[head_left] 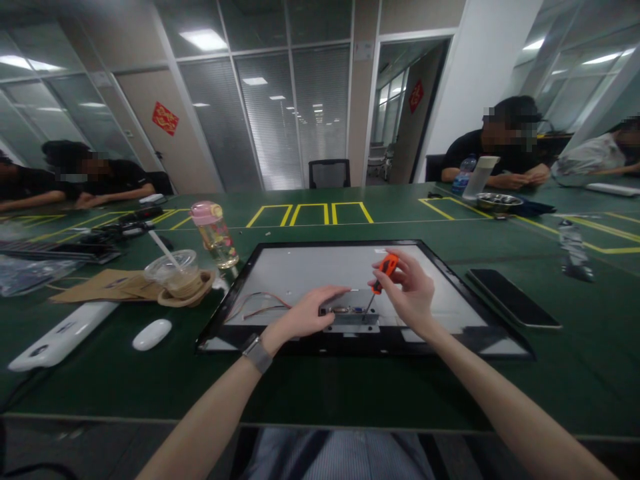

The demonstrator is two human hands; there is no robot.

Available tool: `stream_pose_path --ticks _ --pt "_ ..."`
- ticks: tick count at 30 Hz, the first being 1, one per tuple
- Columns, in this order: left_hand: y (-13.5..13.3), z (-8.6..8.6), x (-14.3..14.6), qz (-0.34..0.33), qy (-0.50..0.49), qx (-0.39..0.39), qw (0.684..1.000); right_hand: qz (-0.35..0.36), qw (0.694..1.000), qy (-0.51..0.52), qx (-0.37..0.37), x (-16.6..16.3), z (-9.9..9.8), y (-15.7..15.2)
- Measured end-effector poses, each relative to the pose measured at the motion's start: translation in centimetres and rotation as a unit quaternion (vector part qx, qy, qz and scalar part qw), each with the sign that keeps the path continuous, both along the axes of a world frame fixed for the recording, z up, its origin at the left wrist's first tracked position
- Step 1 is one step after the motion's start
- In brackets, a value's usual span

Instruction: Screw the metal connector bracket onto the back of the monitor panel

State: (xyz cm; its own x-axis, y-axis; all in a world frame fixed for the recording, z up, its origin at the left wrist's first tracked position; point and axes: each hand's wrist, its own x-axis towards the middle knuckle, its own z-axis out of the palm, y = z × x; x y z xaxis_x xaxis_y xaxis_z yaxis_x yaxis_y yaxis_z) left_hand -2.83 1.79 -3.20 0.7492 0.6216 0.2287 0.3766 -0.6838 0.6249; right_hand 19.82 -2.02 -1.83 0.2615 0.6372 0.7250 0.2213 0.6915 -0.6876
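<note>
A monitor panel (300,270) lies face down on the green table, its grey metal back up and thin wires at its left. My right hand (410,290) pinches an orange-handled screwdriver (384,270), whose tip points down at a small metal connector bracket (350,315) near the panel's front edge. My left hand (305,313) rests on the panel with its fingers bent, their tips pressing on the left end of that bracket. A grey watch sits on my left wrist.
A black phone (513,298) lies right of the panel. On the left are a white mouse (151,333), a white bar (60,335), a plastic cup with a straw (173,270) and a pink-capped bottle (216,235). Other people sit at the far left and far right.
</note>
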Motion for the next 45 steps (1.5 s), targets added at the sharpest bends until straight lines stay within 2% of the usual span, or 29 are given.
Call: stream_pose_path --ticks 8,18,22,28,35,40,45 --pt "-0.1 -0.1 0.0 -0.001 0.002 -0.001 1.0 -0.033 0.998 -0.041 0.041 -0.1 0.0 -0.2" --pt "-0.3 0.2 0.2 -0.003 -0.012 0.01 1.0 -0.031 0.997 -0.07 0.019 -0.1 -0.2 -0.2" --pt "-0.2 -0.1 0.2 0.014 -0.019 0.03 0.999 0.013 0.997 -0.078 0.014 -0.3 -0.1 -0.4" --pt "1.3 -0.6 -0.3 0.098 0.001 0.064 0.993 0.124 0.987 -0.097 -0.035 0.4 0.9 -0.5" --pt "2.8 -0.4 -2.1 0.124 0.058 0.102 0.985 0.198 0.973 -0.003 -0.116 1.7 2.3 0.0" --pt "2.6 -0.1 -2.1 0.142 0.072 0.144 0.977 0.134 0.984 0.026 -0.114 2.2 1.9 0.9" --pt "2.1 -0.7 -1.3 0.129 0.07 0.152 0.977 0.14 0.984 0.031 -0.11 2.5 1.4 1.2"
